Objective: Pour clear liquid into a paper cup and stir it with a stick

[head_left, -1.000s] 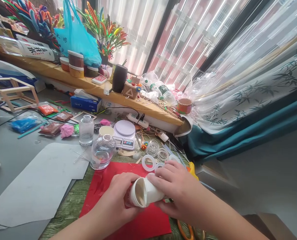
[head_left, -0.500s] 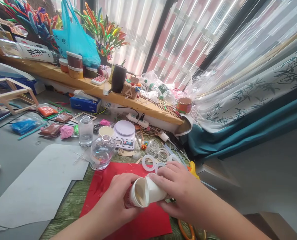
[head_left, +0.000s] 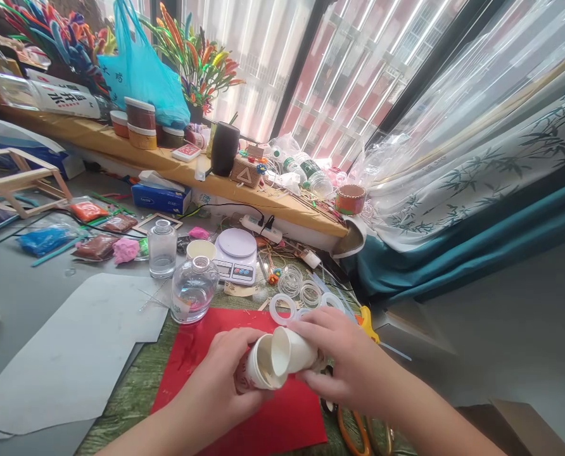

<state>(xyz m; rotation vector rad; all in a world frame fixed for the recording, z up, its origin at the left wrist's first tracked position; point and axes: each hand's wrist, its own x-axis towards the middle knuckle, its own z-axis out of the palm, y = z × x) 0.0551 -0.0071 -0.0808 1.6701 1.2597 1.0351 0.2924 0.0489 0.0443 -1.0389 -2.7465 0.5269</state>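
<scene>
My left hand point(head_left: 230, 367) is wrapped round a paper cup point(head_left: 262, 375) with red print, its mouth tilted toward me and some pale contents inside. My right hand point(head_left: 336, 345) grips a second white paper cup point(head_left: 298, 349), tipped on its side so that its rim overlaps the mouth of the first. Whether anything flows between them I cannot tell. Both cups are above a red sheet point(head_left: 282, 424) on the green mat. Just beyond my right hand lie several clear ring moulds point(head_left: 283, 308).
Two glass bottles, a round one point(head_left: 194, 292) and a taller one point(head_left: 162, 250), stand behind the red sheet beside a white kitchen scale point(head_left: 237, 256). Scissors with orange handles point(head_left: 353, 430) lie at the near right. White paper point(head_left: 73, 342) covers the left side.
The cup in my right hand has turned, and its open mouth now shows more toward me. The left cup has shifted only slightly.
</scene>
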